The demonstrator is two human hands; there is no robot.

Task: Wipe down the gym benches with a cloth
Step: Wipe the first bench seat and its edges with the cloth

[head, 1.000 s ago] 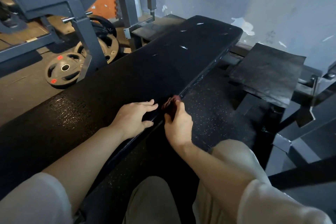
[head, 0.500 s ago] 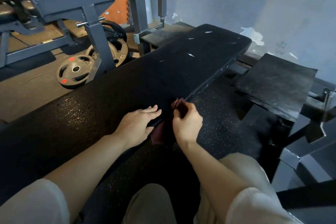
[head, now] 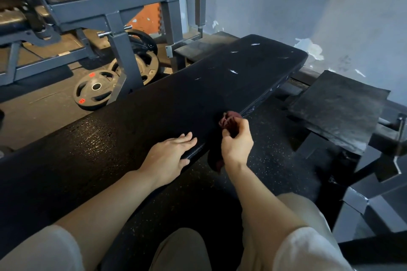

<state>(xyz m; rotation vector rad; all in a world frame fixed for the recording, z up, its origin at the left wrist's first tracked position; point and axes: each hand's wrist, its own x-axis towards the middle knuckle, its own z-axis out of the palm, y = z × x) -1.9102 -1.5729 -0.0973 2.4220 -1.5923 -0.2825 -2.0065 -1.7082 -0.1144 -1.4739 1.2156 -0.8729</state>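
Grey steel rack frame (head: pixel 114 17) at far left, cut off by the picture edge; black round weight plates (head: pixel 94 91) lean at its foot, partly hidden behind an upright. Long black padded bench, the tabletop (head: pixel 154 112), runs diagonally, its near end cut off. Left hand (head: pixel 168 157) lies flat on the tabletop's near edge, grip spread, thumb over the side. Just right, the right hand (head: pixel 236 142) pinches a crumpled dark red cloth (head: pixel 229 120) at the same edge; the cloth's lower end hangs in shadow, hard to make out.
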